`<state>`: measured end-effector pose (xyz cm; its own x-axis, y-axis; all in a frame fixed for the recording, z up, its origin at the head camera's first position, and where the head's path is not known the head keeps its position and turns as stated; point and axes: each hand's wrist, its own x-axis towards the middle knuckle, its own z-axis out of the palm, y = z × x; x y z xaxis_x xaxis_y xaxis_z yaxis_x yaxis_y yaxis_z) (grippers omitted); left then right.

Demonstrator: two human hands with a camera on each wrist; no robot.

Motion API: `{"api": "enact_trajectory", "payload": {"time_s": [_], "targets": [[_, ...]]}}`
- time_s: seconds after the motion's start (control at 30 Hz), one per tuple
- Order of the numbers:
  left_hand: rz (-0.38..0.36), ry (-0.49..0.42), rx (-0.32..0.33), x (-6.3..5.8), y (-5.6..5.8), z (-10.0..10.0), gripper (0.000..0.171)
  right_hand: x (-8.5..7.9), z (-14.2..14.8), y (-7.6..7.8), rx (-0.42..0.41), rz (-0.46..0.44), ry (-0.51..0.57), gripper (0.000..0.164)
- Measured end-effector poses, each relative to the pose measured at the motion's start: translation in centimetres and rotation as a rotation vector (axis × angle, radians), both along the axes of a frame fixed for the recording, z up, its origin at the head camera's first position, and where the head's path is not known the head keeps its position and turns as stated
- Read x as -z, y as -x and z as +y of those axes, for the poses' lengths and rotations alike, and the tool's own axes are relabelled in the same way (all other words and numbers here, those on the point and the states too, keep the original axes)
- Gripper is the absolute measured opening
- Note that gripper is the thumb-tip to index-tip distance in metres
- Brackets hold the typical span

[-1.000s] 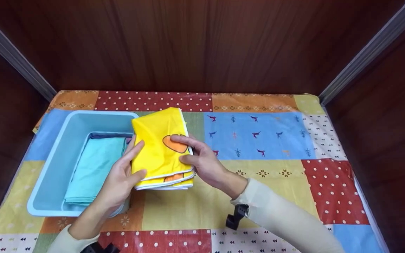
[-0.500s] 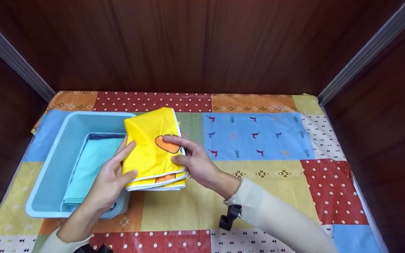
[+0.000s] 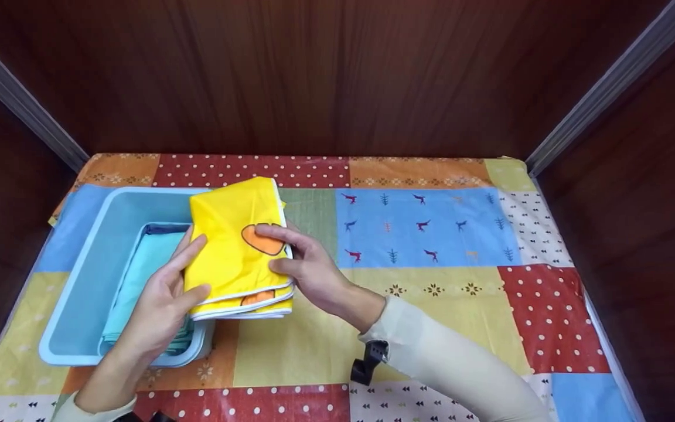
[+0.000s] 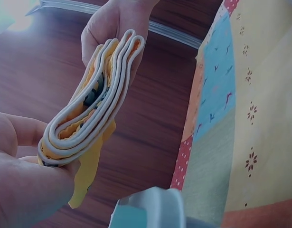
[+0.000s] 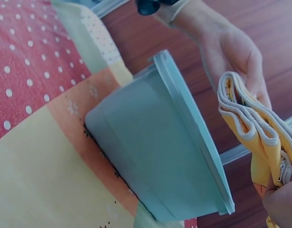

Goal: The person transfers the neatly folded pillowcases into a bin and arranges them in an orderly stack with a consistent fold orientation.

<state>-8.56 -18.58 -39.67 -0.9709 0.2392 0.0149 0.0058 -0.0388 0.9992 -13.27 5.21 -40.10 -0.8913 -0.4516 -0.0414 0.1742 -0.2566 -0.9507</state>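
Both hands hold a thick folded yellow cloth [image 3: 226,234] with white-piped edges and an orange heart-like print, raised over the right side of a light blue bin. My left hand [image 3: 164,293] grips its left edge, thumb on top. On the right edge, my right hand [image 3: 314,269] pinches it with thumb and fingers on the upper face. The left wrist view shows the layered folds of the cloth [image 4: 89,104] end-on. A zipper shows on the cloth [image 5: 255,118] in the right wrist view. Inside the bin [image 3: 88,281] lies a folded turquoise cloth [image 3: 138,272], partly hidden by the left hand.
A dark blue cloth edge [image 3: 167,228] shows behind the turquoise cloth in the bin. The bin stands at the left of a table with a patchwork tablecloth [image 3: 431,328]. Dark wooden panels [image 3: 337,76] enclose the table at the back and sides.
Both hands have moved left with the yellow cloth, bringing it further over the bin. The grip of each hand looks the same. More of the turquoise cloth is now covered.
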Motion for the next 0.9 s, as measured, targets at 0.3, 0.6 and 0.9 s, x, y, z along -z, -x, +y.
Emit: {"api": "enact_trajectory", "payload": {"time_s": [0.3, 0.6, 0.9], "targets": [[-0.026, 0.003, -0.011, -0.4, -0.2, -1.3, 0.074, 0.1, -1.3, 0.0, -0.004, 0.01, -0.01, 0.05], [-0.027, 0.016, -0.007, -0.4, -0.2, -2.5, 0.074, 0.2, -2.2, -0.1, -0.016, 0.016, -0.012, 0.049], [-0.023, -0.023, -0.004, -0.5, -0.2, -3.4, 0.073, -0.2, -3.1, -0.2, -0.019, 0.006, -0.036, 0.05]]}}
